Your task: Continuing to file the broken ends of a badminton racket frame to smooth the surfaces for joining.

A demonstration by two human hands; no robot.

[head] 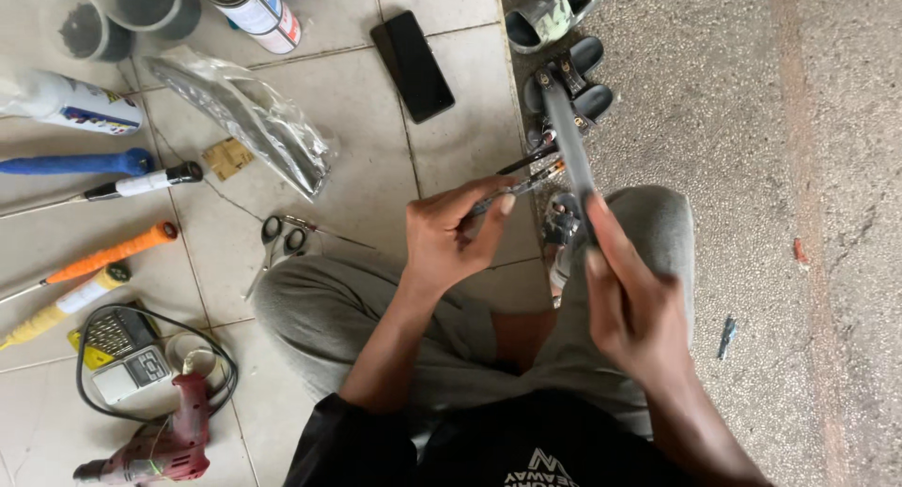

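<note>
Black shirt, white chest print; grey trousers; bare forearms.

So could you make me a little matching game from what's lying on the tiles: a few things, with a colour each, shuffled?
Things:
1. phone
2. drill
3. scissors
4. screwdriver grip by the scissors

Colours:
a. orange
b. black
c. red
d. silver blades, dark handles

Pairs: 1-b, 2-c, 3-d, 4-a
</note>
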